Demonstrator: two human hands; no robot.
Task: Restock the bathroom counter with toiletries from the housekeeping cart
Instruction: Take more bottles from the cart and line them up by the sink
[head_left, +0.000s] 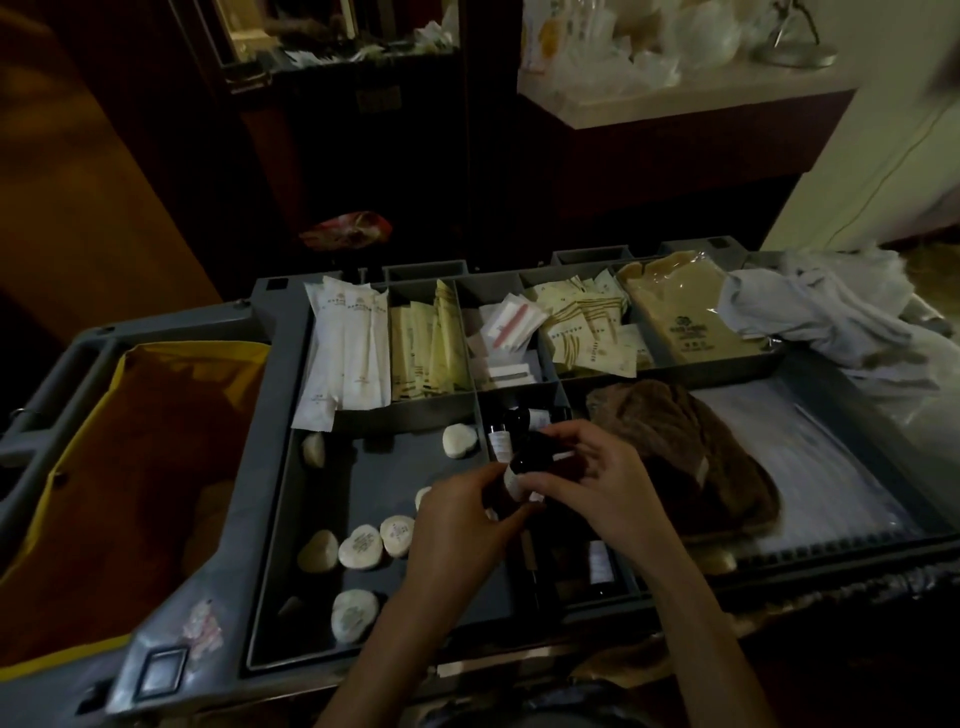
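Observation:
The grey housekeeping cart tray (270, 519) fills the lower view. My left hand (457, 525) and my right hand (597, 478) meet above its narrow middle compartment, both gripping small dark toiletry bottles (530, 465) with white labels. More dark bottles (506, 431) stand in that compartment behind my hands, and another labelled one (600, 561) lies below them. Round wrapped soaps (361, 545) lie scattered in the left compartment. Long white sachets (348, 353) and cream packets (426, 348) fill the back sections.
A yellow-lined laundry bag (156, 441) hangs at the cart's left. A brown cloth (685, 447) and clear plastic sheets (810, 467) lie at the right, crumpled white linen (831, 317) beyond. The white bathroom counter (675, 98) with bags stands behind the cart.

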